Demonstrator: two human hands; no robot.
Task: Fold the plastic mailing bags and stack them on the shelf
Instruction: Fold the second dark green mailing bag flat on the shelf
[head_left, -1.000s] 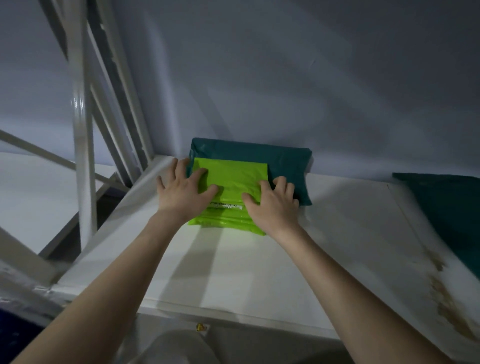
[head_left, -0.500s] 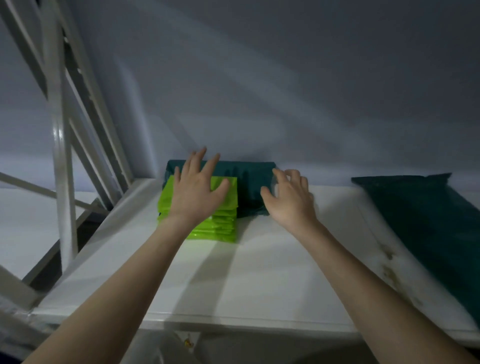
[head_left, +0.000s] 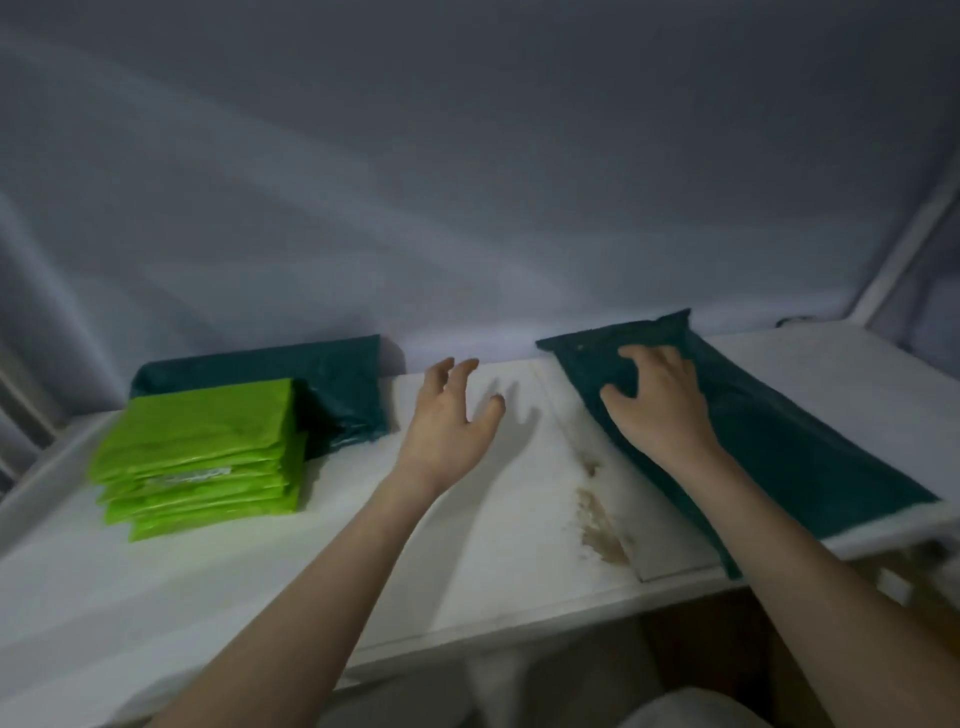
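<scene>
On the stained white shelf (head_left: 467, 545), a stack of folded lime-green plastic mailing bags (head_left: 202, 457) sits done at left, overlapping a folded dark teal plastic bag (head_left: 343, 395) behind. The left hand (head_left: 447, 421) hovers spread, holding nothing; the right hand (head_left: 660, 405) curls its fingers into an unfolded dark teal plastic mailing bag (head_left: 779, 441), apparently next for folding.

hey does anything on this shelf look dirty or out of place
Yes. Brown stains mark the white shelf beside the long dark green bag, whose near end overhangs the shelf's front edge.
</scene>
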